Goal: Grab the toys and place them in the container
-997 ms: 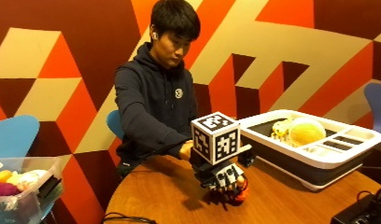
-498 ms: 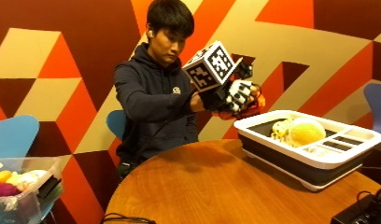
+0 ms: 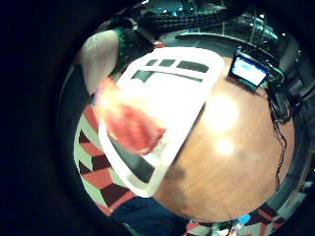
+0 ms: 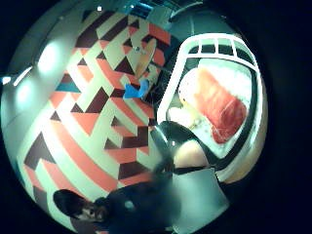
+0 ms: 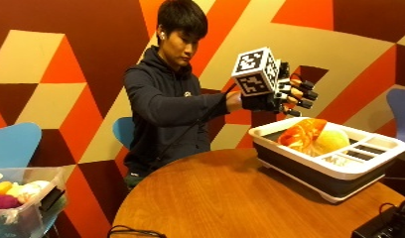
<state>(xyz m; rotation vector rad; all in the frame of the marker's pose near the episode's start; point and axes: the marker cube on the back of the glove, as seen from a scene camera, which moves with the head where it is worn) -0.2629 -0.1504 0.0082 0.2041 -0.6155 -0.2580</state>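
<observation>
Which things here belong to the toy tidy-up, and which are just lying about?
Job: gloved right hand, open above the container; red-orange toy and yellow toy inside it.
Lying about: clear bin of toys, black device.

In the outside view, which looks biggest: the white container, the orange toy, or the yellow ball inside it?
Largest to smallest:
1. Container
2. Orange toy and yellow ball look about alike; I won't rank them.

From across the desk (image 5: pixel 209 198) we face the seated person, container (image 5: pixel 334 163) at one side. Our two palm cameras look down from above onto that same container (image 3: pixel 162 98), one also taking in the desk (image 3: pixel 236 147), the other the patterned wall (image 4: pixel 97 122).
</observation>
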